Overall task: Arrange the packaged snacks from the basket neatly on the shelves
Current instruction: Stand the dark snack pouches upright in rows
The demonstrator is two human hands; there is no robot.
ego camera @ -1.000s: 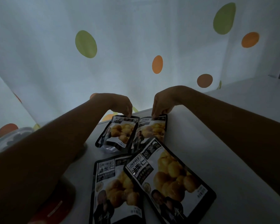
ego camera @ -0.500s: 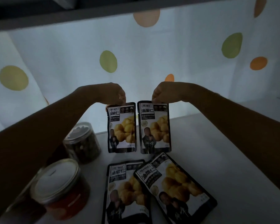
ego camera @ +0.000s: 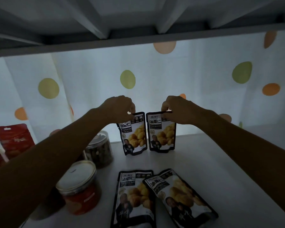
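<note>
Your L hand (ego camera: 120, 106) pinches the top edge of the left pack (ego camera: 135, 137); R hand (ego camera: 174, 109) pinches the top of the right pack (ego camera: 161, 135). Both stand upright just below the hands, side by side, bases on the shelf (ego camera: 204, 155). Two flat packs (ego camera: 133, 196) lie nearer you, overlapping.

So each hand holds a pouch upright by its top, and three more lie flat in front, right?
Only two lie flat in the head view: the left flat pouch and right flat pouch. The left hand pinches one upright pouch, the right hand the other.
</note>
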